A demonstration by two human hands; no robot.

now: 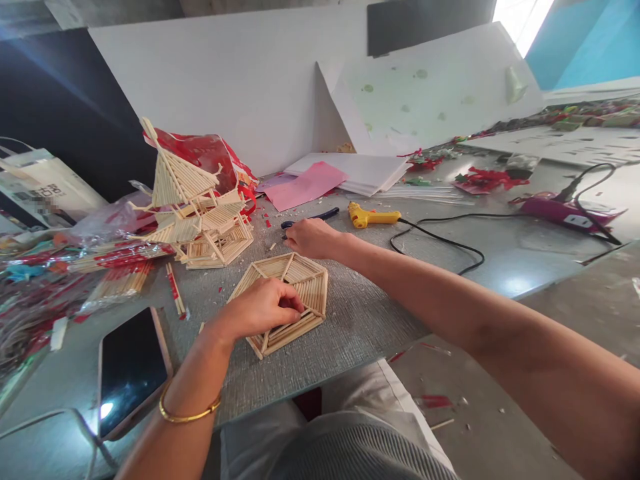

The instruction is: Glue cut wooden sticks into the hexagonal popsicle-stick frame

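Observation:
A hexagonal panel of pale wooden sticks (313, 288) lies on the table in front of me, with spokes meeting near its middle. My left hand (265, 307) rests over its near left part. The thumb and fingers are closed together at the sticks, and the palm hides part of the panel. Beyond the panel, my right hand (313, 238) is closed at a dark-handled tool (327, 214), which looks like pliers; its other end is mostly hidden by the fingers. A pagoda-like model of the same sticks (200, 213) stands to the left.
A yellow glue gun (374, 217) lies right of the tool, its black cord running to a purple power strip (573, 210). A phone (134, 370) lies at the left. Bagged sticks (120, 280), pink paper (306, 185) and white boards (360, 172) surround the work area.

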